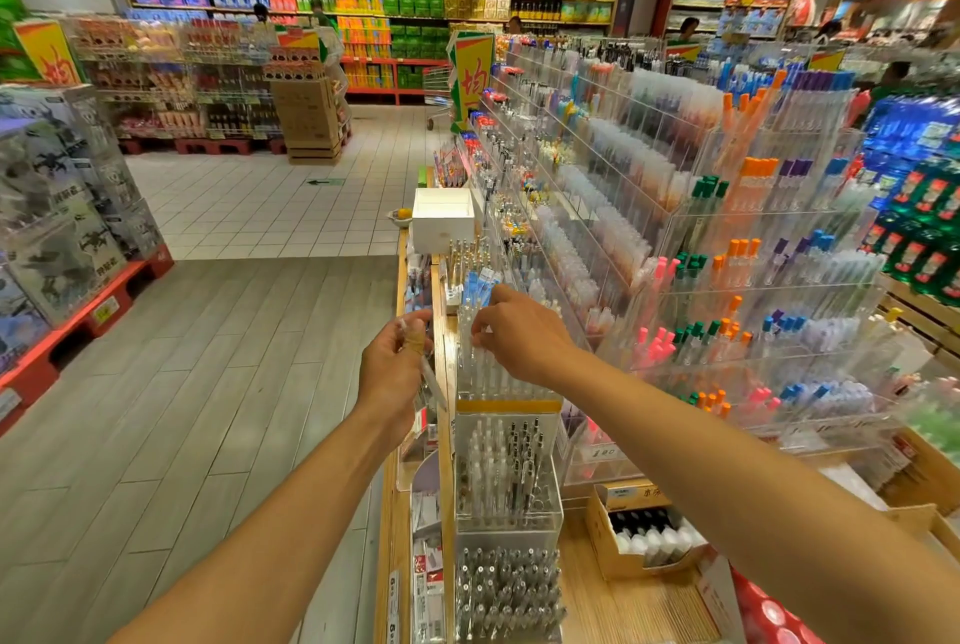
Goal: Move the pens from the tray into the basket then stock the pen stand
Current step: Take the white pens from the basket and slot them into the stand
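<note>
Both hands up at the pen stand, stocking under way.

The left hand (397, 363) grips a clear plastic pen (431, 378), fingers curled round it, its long axis running down and away from the palm; I count one for sure, though blur may hide more. The right hand (519, 331) is nearer the clear acrylic pen stand (506, 389), fingertips pinched at the tops of the upright transparent pens (483, 368) racked there, too many and too blurred to count. The held pen sits just left of the stand's wooden edge. No tray or basket shows.
</note>
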